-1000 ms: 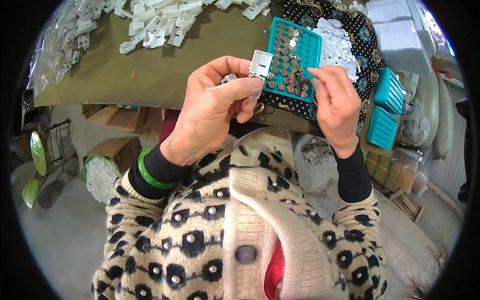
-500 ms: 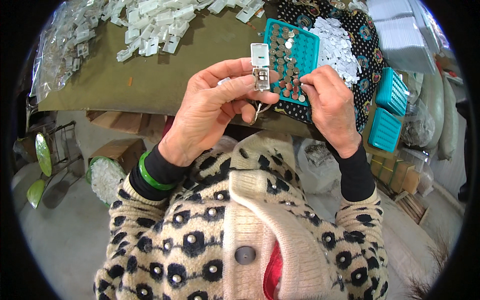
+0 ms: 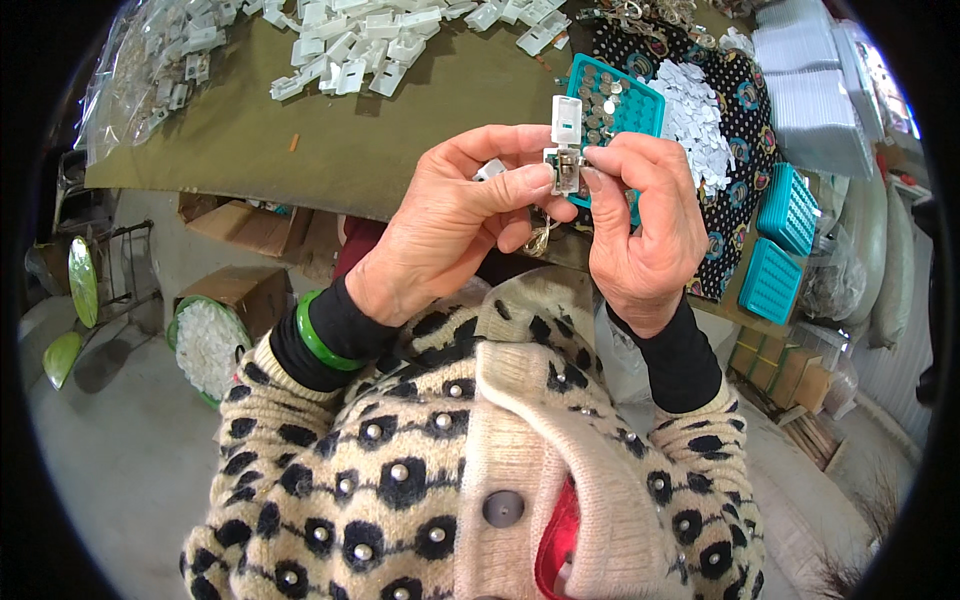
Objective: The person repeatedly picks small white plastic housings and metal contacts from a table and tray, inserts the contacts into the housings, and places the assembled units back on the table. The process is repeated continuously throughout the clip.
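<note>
My left hand grips a small white plastic battery case between thumb and fingers. Its hinged lid stands open at the far side, and metal contacts show inside. Another white piece is tucked between the left thumb and fingers. A thin coiled wire hangs below the left fingertips. My right hand has its thumb and forefinger closed at the case's right side; what they hold, if anything, is hidden. Behind lies a teal tray of coin cells, partly covered by the hands.
White plastic cases are heaped at the table's far side, beside a clear bag. Small white pieces lie on a dotted cloth. Teal trays sit at right. A basin of white bits stands on the floor.
My right hand has come from the tray's near right corner to the battery case, its fingertips now beside it. The whole view has shifted slightly; the left hand keeps its grip.
</note>
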### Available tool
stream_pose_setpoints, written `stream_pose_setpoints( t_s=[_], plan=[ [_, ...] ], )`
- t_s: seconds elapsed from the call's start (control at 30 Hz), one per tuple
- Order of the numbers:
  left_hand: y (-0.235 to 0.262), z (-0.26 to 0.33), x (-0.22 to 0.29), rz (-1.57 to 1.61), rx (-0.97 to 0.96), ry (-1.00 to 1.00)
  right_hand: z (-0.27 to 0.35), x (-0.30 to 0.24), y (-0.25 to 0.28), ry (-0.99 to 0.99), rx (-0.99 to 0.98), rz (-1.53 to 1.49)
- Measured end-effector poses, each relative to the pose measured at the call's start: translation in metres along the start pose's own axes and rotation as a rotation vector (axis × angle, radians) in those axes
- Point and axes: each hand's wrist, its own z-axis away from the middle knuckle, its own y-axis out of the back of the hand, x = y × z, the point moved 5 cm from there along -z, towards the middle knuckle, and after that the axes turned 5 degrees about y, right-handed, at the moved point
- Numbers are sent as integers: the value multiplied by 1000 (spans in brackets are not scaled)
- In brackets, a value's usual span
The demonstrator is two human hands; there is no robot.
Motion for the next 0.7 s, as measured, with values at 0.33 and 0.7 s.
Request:
stream_pose_setpoints(
  t_s=[0.33,0.7],
  plan=[
    [3,7,0,34,-8,-24,-5,-8,-10,49,-75,-6],
    [-1,12,8,-114,5,-119,6,12,-17,-913,-134,-1069]
  ],
)
